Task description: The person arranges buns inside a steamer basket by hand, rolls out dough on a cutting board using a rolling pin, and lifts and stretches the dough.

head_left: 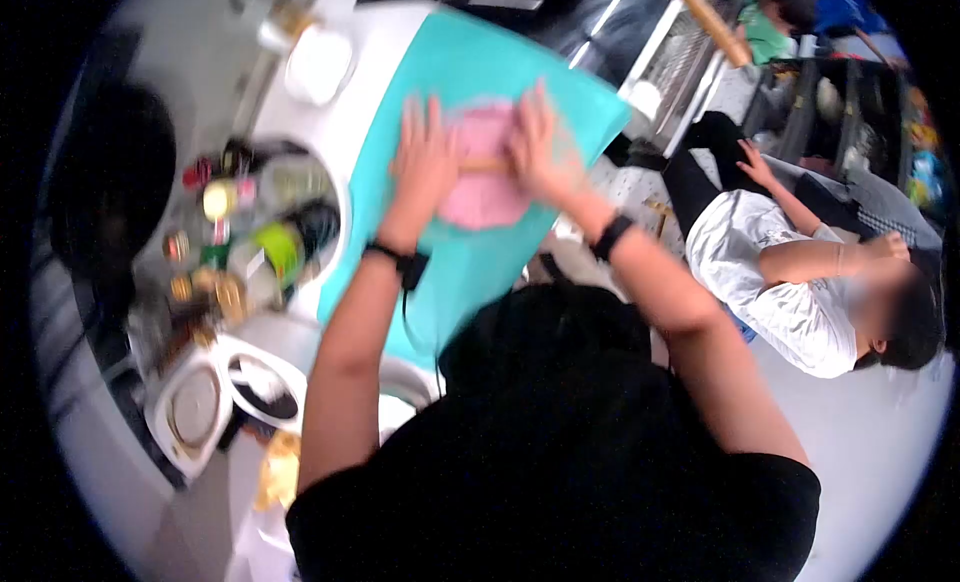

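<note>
A flat, rounded sheet of pink dough (482, 204) lies on a teal mat (455, 272). Across it runs a thin wooden rolling pin (485, 165), whose two ends are covered by my hands. On the left end rests my left hand (424, 154), palm down with the fingers stretched forward. My right hand (543, 152) lies over the other end in the same way, its fingers extended and somewhat blurred by motion. Both wrists wear black bands.
Left of the mat are several bottles (275, 257) and jars, near a white oval rim. A white container (320, 64) stands at upper left. Two rounded dishes (195, 407) sit lower left. At right, a person in a white shirt (755, 242) sits close by.
</note>
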Tool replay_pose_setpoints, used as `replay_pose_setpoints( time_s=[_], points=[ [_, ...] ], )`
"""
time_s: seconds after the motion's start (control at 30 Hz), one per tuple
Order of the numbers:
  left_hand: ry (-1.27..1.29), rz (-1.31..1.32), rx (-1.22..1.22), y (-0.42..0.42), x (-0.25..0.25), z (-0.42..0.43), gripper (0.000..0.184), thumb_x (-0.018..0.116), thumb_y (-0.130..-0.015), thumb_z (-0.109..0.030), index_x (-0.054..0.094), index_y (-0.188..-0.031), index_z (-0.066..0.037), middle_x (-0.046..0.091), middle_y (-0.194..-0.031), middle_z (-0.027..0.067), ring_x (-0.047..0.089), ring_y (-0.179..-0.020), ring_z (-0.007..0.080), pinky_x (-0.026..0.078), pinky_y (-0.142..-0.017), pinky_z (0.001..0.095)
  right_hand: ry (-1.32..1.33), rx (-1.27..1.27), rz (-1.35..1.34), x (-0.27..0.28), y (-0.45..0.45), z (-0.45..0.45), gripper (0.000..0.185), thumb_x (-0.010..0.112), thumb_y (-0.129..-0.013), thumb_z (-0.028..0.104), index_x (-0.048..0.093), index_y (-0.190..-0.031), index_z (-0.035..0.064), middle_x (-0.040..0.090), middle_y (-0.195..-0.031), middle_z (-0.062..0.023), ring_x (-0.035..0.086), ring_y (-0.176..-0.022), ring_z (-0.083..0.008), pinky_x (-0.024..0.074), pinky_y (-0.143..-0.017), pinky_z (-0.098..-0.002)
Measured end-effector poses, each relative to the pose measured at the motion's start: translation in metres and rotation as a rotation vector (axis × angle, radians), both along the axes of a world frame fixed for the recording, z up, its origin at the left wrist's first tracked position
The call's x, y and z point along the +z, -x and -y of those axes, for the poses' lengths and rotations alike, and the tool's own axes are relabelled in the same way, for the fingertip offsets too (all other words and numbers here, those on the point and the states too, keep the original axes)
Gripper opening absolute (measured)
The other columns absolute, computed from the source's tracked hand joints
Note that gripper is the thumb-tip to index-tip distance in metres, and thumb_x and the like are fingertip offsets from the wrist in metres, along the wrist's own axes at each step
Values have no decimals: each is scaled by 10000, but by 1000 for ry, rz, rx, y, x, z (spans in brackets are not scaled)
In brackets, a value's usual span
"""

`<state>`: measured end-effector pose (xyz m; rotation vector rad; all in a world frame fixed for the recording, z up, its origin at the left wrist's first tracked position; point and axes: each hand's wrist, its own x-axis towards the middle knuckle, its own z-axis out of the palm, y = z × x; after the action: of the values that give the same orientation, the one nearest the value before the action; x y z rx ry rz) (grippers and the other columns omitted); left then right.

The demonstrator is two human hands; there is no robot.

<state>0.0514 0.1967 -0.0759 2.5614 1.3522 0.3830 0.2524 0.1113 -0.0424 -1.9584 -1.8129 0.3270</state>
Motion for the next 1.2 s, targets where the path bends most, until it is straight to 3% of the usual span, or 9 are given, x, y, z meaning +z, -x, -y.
replay_pose_setpoints(
  time_s=[0.1, 0.2, 0.37, 0.53, 0.8, 0.93, 1.0, 1.13, 1.2],
  points=[
    [-52, -37, 3, -14, 17, -15, 645, 520, -993, -327, 383, -1511, 34, 371, -1583, 227, 314, -1479, 396, 235, -1207, 544, -56, 61, 334, -34, -16, -29, 674, 413, -1032, 415, 370, -1513, -55, 303, -1608, -259, 301, -1493, -372, 245, -1219, -498],
    [-15, -137, 28, -2, 15, 14, 653, 499, -987, -324, 370, -1508, 48, 388, -1575, 219, 324, -1473, 383, 219, -1211, 550, 113, 79, 223, -23, 4, 6, 631, 428, -1033, 341, 346, -1526, -45, 287, -1619, -245, 228, -1521, -381, 138, -1252, -517],
    [-24, -87, -68, 45, 8, 81, 633, 507, -1014, -280, 331, -1552, 2, 339, -1604, 221, 297, -1478, 435, 224, -1200, 569, 71, 28, 237, -26, 57, 94, 713, 403, -1037, 437, 323, -1532, -69, 299, -1621, -229, 257, -1520, -348, 193, -1240, -487],
    [-50, -25, -51, 68, 4, 113, 603, 538, -978, -317, 457, -1475, 14, 412, -1579, 151, 376, -1451, 368, 260, -1187, 554, 226, 179, 164, -10, 74, 133, 717, 402, -1034, 444, 326, -1535, -63, 323, -1610, -232, 264, -1516, -358, 191, -1237, -490],
    [-77, -27, 27, -12, 8, -20, 639, 527, -969, -282, 389, -1492, 58, 417, -1543, 242, 371, -1440, 385, 237, -1205, 538, -73, -9, 271, -27, -3, -27, 688, 434, -1031, 413, 347, -1513, -70, 290, -1620, -244, 247, -1520, -376, 182, -1232, -529],
    [-188, -166, -44, 10, 24, 31, 619, 498, -996, -320, 404, -1516, 2, 397, -1582, 192, 342, -1474, 344, 246, -1204, 526, -46, -11, 93, -17, 31, 31, 701, 428, -1023, 427, 348, -1526, -54, 311, -1618, -224, 272, -1512, -365, 172, -1231, -533],
    [12, 35, -59, 15, 0, 40, 618, 514, -988, -337, 431, -1500, -2, 396, -1582, 191, 353, -1469, 330, 255, -1202, 526, 109, 16, 119, -29, 41, 51, 688, 454, -1013, 417, 378, -1508, -53, 351, -1592, -236, 293, -1503, -362, 183, -1227, -538],
    [-51, -43, -86, -23, 4, -34, 652, 540, -980, -355, 415, -1509, 4, 362, -1601, 194, 333, -1487, 337, 230, -1217, 522, 14, -89, 377, -31, 12, -38, 675, 473, -1008, 403, 410, -1477, -78, 402, -1551, -261, 328, -1483, -369, 220, -1220, -515],
    [37, 124, -4, -46, 16, -65, 636, 546, -959, -257, 392, -1487, 61, 423, -1536, 249, 385, -1428, 388, 240, -1206, 528, 35, -80, 331, -19, -7, -80, 655, 440, -1022, 368, 377, -1492, -84, 345, -1582, -258, 279, -1502, -372, 183, -1235, -514]
  ],
)
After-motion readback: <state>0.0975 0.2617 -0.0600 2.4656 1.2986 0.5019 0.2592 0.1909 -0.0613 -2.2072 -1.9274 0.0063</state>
